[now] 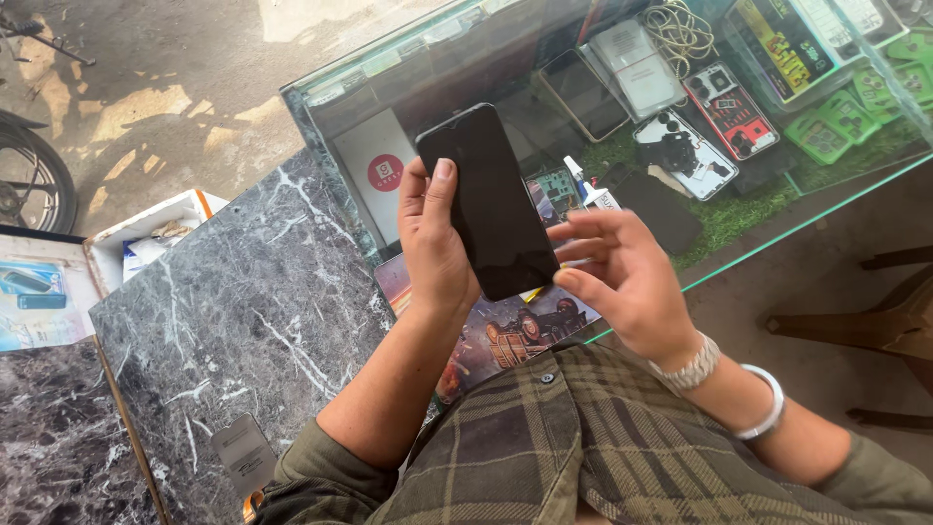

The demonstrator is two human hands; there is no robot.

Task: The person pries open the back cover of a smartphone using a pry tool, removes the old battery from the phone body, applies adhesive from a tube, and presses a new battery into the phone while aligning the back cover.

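Below me I see the grey veined marble table (243,321) beside a glass display case (777,209). Over their join, my left hand (432,243) is clamped on one black slab-shaped smartphone (488,199), its long axis running away from me. My right hand (622,277), fingers loosely apart and empty, hovers just right of its lower edge.

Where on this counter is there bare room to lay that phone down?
The grey marble slab left of the left hand is mostly bare, apart from a small tag near its front edge. The glass top is bare too, though the case beneath it is crowded.
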